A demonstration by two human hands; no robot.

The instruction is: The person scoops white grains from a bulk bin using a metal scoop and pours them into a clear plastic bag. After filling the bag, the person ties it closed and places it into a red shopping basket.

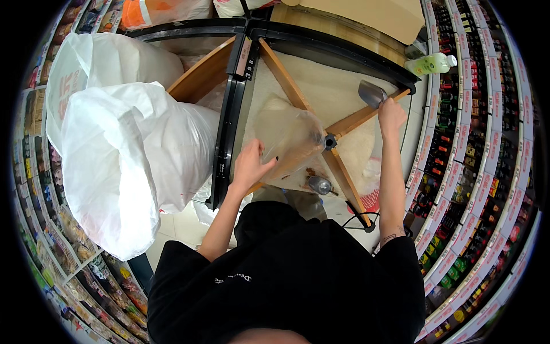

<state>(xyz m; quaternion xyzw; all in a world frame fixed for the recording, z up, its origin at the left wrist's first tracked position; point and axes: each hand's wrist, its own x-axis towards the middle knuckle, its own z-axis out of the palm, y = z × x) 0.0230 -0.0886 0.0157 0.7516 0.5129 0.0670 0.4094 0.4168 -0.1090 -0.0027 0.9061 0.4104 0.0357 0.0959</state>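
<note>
My right hand [392, 115] grips the handle of a metal scoop [372, 93], which is over the wooden divider [359, 121] at the right of the bin. My left hand [254, 163], fingers apart, is at the near left side of a clear plastic bag [288, 137] with pale grain inside. Whether its fingertips touch the bag I cannot tell. The bag lies over the pale rice-like grain [339, 86] and against the dividers. A second scoop [320, 185] rests in the near compartment beside some brown bits.
Large white sacks [180, 146] stand on the left, beyond the black bin frame [227, 142]. A bottle with a white cap [431, 64] lies at the far right corner. Stocked shelves [447, 172] line the right side. A red mesh item [370, 200] is beside the bin.
</note>
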